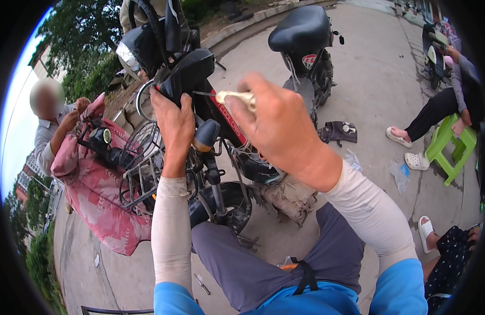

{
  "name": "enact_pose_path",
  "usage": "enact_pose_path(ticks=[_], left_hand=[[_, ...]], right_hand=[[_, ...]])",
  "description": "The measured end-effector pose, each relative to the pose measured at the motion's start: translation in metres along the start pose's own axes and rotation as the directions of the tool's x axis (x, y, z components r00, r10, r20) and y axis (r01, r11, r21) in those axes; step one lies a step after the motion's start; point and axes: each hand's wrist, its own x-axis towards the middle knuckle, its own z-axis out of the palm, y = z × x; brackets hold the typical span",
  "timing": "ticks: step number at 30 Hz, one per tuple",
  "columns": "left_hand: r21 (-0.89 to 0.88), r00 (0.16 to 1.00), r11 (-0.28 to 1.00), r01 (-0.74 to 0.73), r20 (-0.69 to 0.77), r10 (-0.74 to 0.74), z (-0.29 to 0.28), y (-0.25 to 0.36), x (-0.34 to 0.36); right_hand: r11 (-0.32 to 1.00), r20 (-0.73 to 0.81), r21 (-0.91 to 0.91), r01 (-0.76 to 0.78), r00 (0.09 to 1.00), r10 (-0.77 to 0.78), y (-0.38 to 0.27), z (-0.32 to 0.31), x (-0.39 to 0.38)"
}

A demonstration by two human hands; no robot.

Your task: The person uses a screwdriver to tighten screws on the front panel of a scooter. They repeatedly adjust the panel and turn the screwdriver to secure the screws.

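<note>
My right hand (pixel 284 128) is wrapped round a screwdriver (pixel 234 97) with a cream handle. Its thin metal shaft points left, toward the black plastic housing (pixel 192 68) at the front of an electric scooter. My left hand (pixel 174 121) grips the lower left part of that housing, thumb on the near side; its fingertips are partly hidden. Just below the housing sits a turn signal lamp (pixel 205 135) with an amber lens. A red and black body panel (pixel 229 123) slopes down between my hands. Whether the screwdriver's tip touches a screw cannot be made out.
On the left stands another two-wheeler with a pink quilted cover (pixel 103 184) and a person behind it. A black-seated scooter (pixel 300 31) is parked ahead. People sit at the right by a green stool (pixel 452 147). A dark pouch (pixel 339 131) lies on the ground.
</note>
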Motion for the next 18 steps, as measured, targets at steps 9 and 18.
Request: enact_pose_path(ticks=[9, 18], left_hand=[[0.021, 1.000, 1.000, 0.021, 0.013, -0.021, 0.000, -0.002, 0.001], [-0.018, 1.000, 1.000, -0.011, -0.004, 0.011, -0.001, 0.002, -0.001]], right_hand=[[0.957, -0.038, -0.203, 0.206, 0.975, -0.217, 0.001, 0.004, -0.002], [0.912, -0.119, -0.118, 0.392, 0.906, -0.405, 0.002, 0.008, 0.001]])
